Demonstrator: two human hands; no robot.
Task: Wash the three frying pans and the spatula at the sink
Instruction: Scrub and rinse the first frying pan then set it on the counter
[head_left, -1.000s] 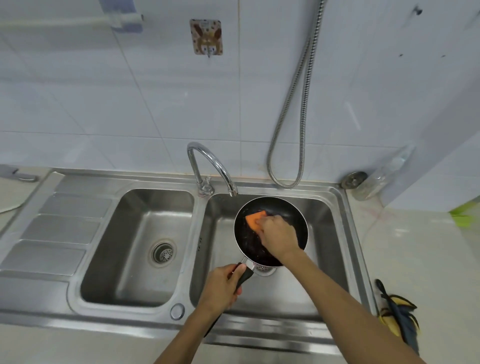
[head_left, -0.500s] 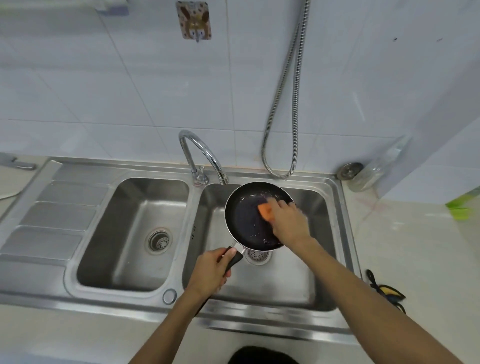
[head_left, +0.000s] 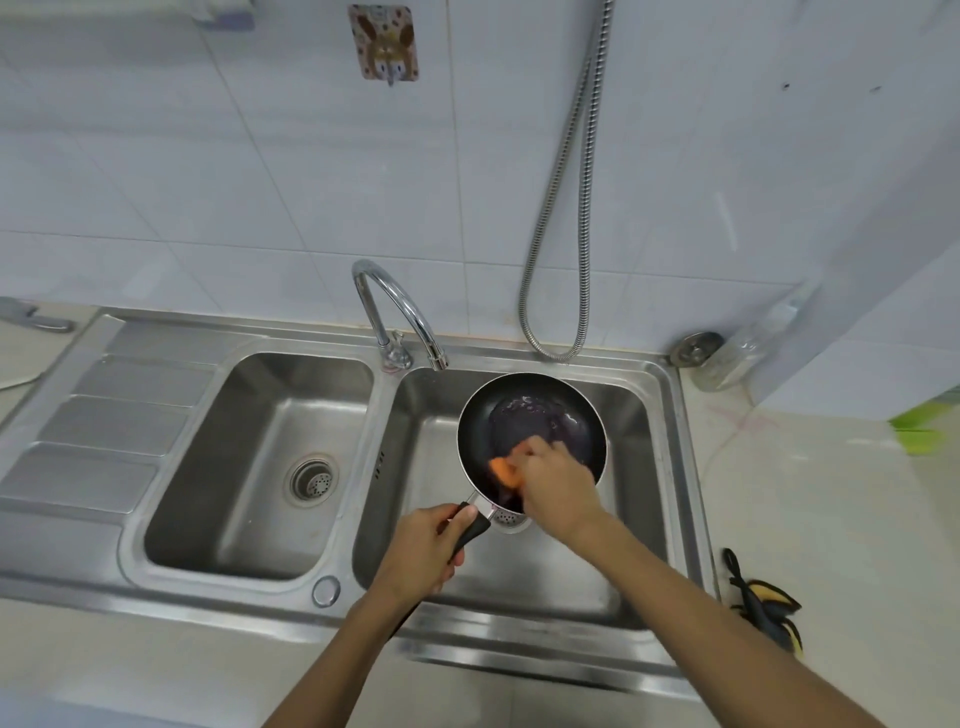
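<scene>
Bright, even light; edges bowed, slight blur.

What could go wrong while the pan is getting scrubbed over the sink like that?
1. Only the left hand grips the black round frying pan by its handle, above the steel sink's right basin; the right hand pushing the orange sponge might tip it or make it slip.
2. The shiny liquid inside could slosh over the rim.
</scene>
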